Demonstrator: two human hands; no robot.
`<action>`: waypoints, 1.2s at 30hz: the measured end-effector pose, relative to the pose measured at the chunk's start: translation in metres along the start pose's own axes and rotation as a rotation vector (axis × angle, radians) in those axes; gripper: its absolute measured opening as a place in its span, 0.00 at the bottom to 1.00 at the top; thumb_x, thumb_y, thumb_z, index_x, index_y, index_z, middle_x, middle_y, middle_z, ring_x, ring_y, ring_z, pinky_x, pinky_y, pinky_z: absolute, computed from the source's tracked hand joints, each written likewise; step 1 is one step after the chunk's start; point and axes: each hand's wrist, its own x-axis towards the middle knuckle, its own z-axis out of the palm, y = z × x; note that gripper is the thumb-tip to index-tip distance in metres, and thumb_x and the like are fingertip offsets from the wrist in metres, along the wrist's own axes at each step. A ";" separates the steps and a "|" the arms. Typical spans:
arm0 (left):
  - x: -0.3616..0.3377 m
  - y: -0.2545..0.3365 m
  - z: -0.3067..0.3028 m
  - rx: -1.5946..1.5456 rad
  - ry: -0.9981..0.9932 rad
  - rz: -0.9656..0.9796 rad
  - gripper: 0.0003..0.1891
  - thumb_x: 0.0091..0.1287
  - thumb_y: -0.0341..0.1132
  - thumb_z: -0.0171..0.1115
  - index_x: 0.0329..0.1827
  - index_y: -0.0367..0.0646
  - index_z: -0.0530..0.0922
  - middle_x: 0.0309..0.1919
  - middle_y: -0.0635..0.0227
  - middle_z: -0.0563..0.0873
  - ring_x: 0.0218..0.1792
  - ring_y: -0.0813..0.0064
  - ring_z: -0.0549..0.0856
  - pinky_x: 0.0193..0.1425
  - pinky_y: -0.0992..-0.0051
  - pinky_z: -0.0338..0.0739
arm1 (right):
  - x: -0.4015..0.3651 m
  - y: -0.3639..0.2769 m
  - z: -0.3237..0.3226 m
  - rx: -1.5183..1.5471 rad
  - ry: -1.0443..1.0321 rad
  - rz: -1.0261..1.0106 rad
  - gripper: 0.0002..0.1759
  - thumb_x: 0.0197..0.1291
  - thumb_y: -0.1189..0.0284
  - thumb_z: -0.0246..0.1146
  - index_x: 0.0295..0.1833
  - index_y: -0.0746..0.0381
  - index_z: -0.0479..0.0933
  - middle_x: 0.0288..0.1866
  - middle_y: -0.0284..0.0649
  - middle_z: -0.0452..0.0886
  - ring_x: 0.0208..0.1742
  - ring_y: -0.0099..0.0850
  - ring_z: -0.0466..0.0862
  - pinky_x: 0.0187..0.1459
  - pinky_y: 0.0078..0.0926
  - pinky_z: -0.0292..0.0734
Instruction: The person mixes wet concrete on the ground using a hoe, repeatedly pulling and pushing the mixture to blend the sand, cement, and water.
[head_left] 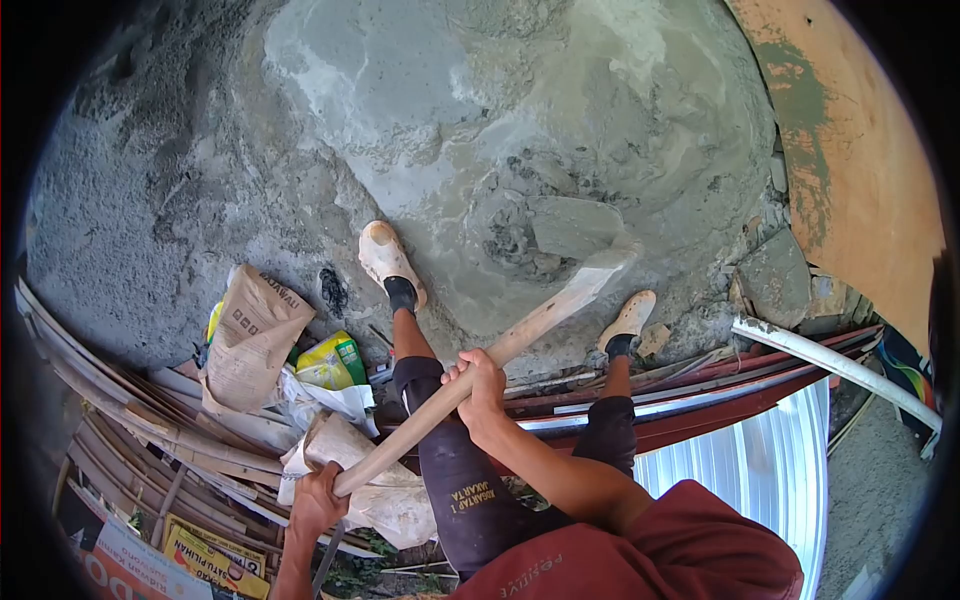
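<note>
My right hand (483, 387) is wrapped round the middle of a long wooden handle. My left hand (319, 500) grips the same handle near its lower-left end. It belongs to a hoe (548, 312), whose grey-coated blade (577, 226) lies in wet grey mortar (400, 110). Around the blade the mix is lumpy and churned, while farther up it is smooth and watery. My left shoe (385, 255) and my right shoe (630, 318), both pale clogs, stand at the near edge of the mortar, either side of the hoe head.
Left of my legs lie a brown paper sack (255, 335), a yellow-green packet (332, 362) and a whitish sack (385, 505). Bamboo poles (150, 425) are stacked at lower left. Corrugated metal sheet (755, 450), a white pipe (840, 365) and a plywood board (865, 150) stand at right.
</note>
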 end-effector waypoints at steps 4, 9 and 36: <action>0.053 0.070 0.032 -0.074 0.044 -0.006 0.09 0.53 0.29 0.66 0.35 0.39 0.76 0.24 0.46 0.83 0.30 0.41 0.83 0.36 0.51 0.79 | 0.081 -0.052 0.013 -0.168 0.031 -0.037 0.08 0.52 0.77 0.61 0.28 0.62 0.67 0.24 0.37 0.67 0.21 0.30 0.69 0.26 0.33 0.72; 0.135 0.100 0.090 -0.148 0.031 0.028 0.09 0.55 0.29 0.64 0.37 0.37 0.76 0.25 0.42 0.83 0.31 0.38 0.84 0.37 0.49 0.79 | 0.151 -0.122 0.021 -0.263 0.035 -0.180 0.07 0.52 0.80 0.60 0.28 0.62 0.68 0.25 0.37 0.67 0.21 0.29 0.69 0.23 0.32 0.71; 0.438 0.375 0.179 -0.363 0.049 0.312 0.17 0.54 0.32 0.65 0.47 0.35 0.78 0.40 0.41 0.86 0.46 0.42 0.85 0.55 0.54 0.79 | 0.215 -0.459 0.052 -1.102 0.378 -0.985 0.14 0.44 0.78 0.63 0.34 0.79 0.77 0.23 0.51 0.80 0.20 0.39 0.83 0.19 0.38 0.76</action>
